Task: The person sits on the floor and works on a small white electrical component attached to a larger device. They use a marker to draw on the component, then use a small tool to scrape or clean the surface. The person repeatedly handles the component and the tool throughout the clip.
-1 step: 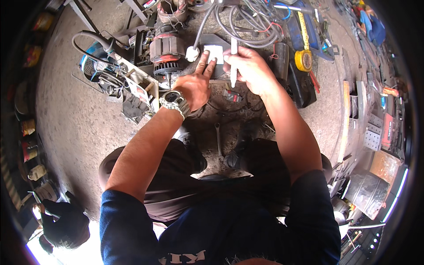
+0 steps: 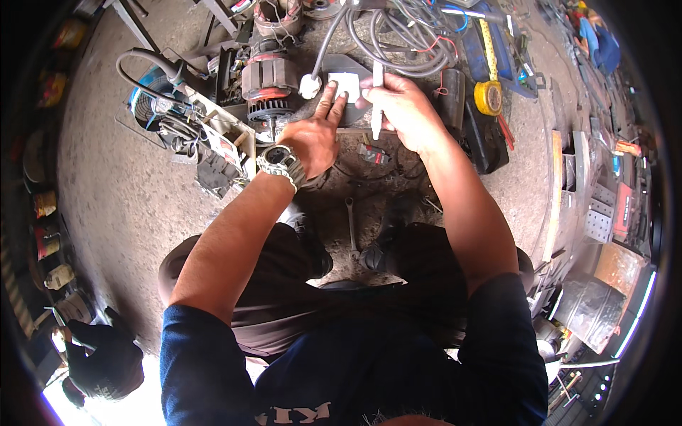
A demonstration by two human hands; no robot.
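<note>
My left hand rests with its index and middle fingers stretched out, their tips pressing on a small white card. The card lies on a dark flat plate. My right hand is closed around a white marker pen. The pen stands roughly lengthwise to my view, just right of the card. Whether its tip touches the plate cannot be made out. A white lump-like piece sits to the left of the card, at the end of a grey cable.
Motor parts stand left of the plate. Coiled grey cable lies beyond it. A yellow tape measure is partly drawn out at the right. Between my feet lies a combination wrench. Another person is at the lower left.
The marker pen and the fingers of my right hand have shifted very slightly to the right. My left hand stays on the card.
</note>
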